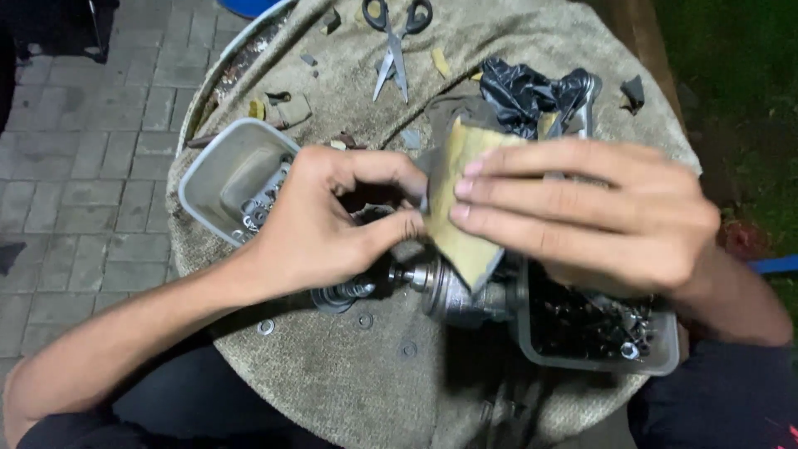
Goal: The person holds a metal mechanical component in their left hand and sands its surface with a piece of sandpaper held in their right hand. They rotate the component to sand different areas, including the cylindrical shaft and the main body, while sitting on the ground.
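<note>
Left hand (320, 224) pinching sandpaper sheet (457, 199); right hand (598, 208) fingers flat, pressing it.

The surface (349, 374) is round and covered with a rough beige cloth. At its left edge the floor (75, 158) shows: grey paving bricks laid in rows, dim in the night light. Beyond the right edge there is dark green grass (731, 58). A blue object (245, 7) is cut off near the far edge. The light falls on the middle of the surface, and the corners stay dark.
</note>
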